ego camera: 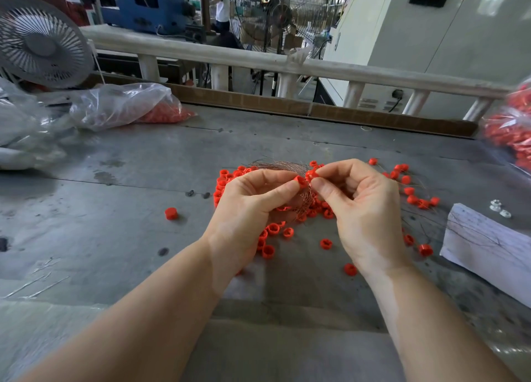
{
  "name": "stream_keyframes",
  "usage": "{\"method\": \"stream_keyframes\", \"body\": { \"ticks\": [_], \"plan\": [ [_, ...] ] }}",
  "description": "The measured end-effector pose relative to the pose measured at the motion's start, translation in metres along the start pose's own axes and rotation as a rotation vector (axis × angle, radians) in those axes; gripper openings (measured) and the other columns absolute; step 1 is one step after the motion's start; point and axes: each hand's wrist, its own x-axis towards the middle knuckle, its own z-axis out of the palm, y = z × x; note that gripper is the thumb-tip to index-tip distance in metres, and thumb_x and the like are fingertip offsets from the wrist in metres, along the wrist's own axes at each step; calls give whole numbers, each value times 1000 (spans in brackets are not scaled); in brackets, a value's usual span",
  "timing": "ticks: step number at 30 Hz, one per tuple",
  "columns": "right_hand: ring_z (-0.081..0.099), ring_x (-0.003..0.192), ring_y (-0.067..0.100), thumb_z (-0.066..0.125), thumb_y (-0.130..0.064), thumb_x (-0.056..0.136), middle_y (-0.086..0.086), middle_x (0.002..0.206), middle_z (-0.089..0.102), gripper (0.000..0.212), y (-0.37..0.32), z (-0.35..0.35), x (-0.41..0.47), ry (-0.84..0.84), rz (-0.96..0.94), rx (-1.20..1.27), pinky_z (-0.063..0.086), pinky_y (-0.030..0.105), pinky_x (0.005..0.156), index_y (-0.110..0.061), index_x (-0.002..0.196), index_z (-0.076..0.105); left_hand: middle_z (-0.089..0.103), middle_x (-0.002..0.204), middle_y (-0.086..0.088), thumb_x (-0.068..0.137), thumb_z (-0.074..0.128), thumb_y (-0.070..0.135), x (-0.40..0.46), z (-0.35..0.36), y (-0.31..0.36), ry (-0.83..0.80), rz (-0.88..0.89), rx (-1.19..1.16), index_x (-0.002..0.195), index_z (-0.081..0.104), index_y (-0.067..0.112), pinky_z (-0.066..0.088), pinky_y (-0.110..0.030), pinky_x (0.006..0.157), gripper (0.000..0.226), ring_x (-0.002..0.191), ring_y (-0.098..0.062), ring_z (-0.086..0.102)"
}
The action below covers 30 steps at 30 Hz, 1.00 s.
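Left hand [250,206] pinches a red cap [300,181] between thumb and forefinger, fingers curled tight on it. Right hand [365,206] pinches a second cap [311,174] just beside it — both held above the counter [115,209], mid-frame. Thin copper wire [281,166] tangles behind and under the hands, over the loose caps [270,229]. Plastic bag [120,106] far left — well apart.

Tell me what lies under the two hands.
Red caps and thin copper wire lie on the table under the left hand and right hand. The hands cover the middle of the pile.
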Motion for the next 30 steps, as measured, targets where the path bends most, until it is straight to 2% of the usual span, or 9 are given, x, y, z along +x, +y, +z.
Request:
{"method": "stream_keyframes", "body": {
  "ticks": [19, 25, 30],
  "plan": [
    [66, 74, 7, 70, -2, 80, -5, 75, 71, 22, 1, 0, 0, -24, 55, 84, 53, 24, 72, -24, 80, 66, 68, 64, 1, 58, 72, 23, 1, -2, -1, -9, 2, -6, 79, 69, 13, 50, -18, 51, 23, 62, -8, 65],
    [64, 69, 1, 71, -5, 79, -12, 73, 70, 23, 0, 0, -1, -42, 32, 46, 47, 15, 67, -28, 75, 67, 68, 65, 0, 58, 71, 22, 1, -1, -1, -1, -3, 1, 81, 69, 12, 51, -19, 52, 25, 62, -9, 65],
    [64, 70, 0, 73, -9, 78, -12, 73, 71, 20, 0, -1, -1, -29, 28, 11, 47, 13, 67, -28, 75, 68, 68, 66, -2, 59, 71, 21, 1, -2, -1, -4, -9, 2, 79, 69, 13, 52, -20, 55, 22, 63, -10, 65]
  ]
}}
